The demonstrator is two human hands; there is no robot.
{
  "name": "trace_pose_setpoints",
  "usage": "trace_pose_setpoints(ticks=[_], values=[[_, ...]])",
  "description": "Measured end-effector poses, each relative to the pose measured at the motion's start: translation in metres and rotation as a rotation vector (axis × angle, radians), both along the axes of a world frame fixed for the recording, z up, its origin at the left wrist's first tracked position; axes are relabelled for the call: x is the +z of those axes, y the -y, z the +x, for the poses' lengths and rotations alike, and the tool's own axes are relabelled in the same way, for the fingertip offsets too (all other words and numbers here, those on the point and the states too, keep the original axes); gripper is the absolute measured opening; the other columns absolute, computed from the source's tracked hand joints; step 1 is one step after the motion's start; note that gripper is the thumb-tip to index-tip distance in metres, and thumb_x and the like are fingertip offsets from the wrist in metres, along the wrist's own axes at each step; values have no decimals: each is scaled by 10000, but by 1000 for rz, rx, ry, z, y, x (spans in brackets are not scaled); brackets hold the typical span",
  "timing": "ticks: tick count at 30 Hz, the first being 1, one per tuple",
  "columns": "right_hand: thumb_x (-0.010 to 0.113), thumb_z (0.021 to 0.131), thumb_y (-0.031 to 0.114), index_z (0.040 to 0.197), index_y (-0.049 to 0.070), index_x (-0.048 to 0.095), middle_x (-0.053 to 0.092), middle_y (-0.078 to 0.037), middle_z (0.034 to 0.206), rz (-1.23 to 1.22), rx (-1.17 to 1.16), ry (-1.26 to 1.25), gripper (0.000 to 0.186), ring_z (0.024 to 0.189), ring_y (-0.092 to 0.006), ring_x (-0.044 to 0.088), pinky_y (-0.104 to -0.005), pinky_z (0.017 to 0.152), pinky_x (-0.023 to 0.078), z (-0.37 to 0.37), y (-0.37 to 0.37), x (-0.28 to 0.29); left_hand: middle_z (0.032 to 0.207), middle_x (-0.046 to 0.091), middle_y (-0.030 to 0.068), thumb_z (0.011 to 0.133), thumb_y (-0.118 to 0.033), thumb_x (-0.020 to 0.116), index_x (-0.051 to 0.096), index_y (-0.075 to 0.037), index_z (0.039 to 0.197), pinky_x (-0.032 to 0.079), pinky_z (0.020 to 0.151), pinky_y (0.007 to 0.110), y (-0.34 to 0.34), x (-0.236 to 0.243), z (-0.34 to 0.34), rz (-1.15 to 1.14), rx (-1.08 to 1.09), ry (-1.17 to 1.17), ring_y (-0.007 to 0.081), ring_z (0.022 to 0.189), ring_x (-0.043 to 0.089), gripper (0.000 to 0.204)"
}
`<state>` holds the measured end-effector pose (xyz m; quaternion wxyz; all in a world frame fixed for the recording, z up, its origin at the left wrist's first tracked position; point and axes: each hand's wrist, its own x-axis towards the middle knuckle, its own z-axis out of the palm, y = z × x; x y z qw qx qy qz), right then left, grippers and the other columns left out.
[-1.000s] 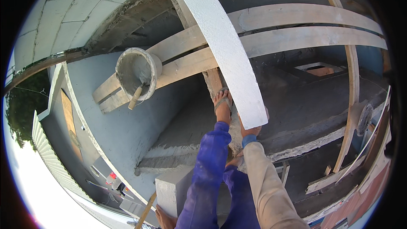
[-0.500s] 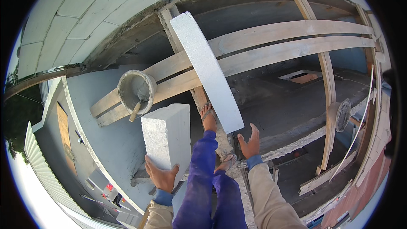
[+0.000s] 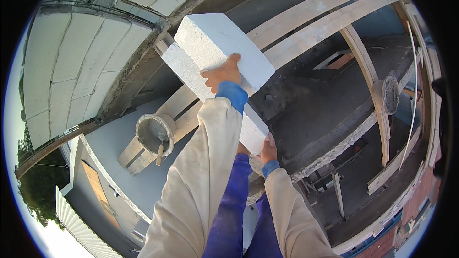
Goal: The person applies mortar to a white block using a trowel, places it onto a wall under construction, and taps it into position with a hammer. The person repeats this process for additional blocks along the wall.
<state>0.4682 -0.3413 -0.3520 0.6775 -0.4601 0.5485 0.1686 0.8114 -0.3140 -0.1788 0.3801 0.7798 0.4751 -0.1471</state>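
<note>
My left hand is clasped on a short white lightweight block, its thumb on one face and its fingers round the edge. That block overlaps the far part of a long white block; whether the two touch, I cannot tell. At the long block's near end, my right hand is closed on the corner, with its fingers partly hidden. Left of my arms, a mortar bucket stands on two wooden planks, a wooden-handled tool leaning inside it.
An upright timber crosses the planks on the right, and a second bucket is beside it. Below lies a dark floor bordered by a rough concrete edge. A pale block wall rises at the far left.
My left hand has carried the short block up and away from me, over the long block. My right hand has gone from open beside the long block to closed on its near end.
</note>
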Motion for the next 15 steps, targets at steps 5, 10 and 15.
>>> trace_pose_setpoints(ticks=[5,10,15], values=[[458,1108,424,1523,82,507,553,-223,1501,-242,173,20,541,1321,-399,587,-440,1089,478,-8,1,-5,1521,412,338,618,-546,891,312,44,1471,362,1204,543,45,-86,14,190,-59,-173,485,1374,489,1189],[457,1111,422,1499,31,516,572,-232,1481,-431,300,69,553,1340,-432,563,-458,1105,466,-17,-1,-15,1568,349,330,635,-558,885,260,27,1518,338,1212,561,43,-170,-21,224,10,-177,494,1416,424,1230],[518,1063,569,1513,21,503,581,-260,1460,-295,76,154,710,1344,-372,577,-413,1108,456,-10,-1,-3,1584,317,324,654,-573,875,215,28,1558,329,1208,574,40,-180,-8,127,18,-177,503,1428,384,1270]])
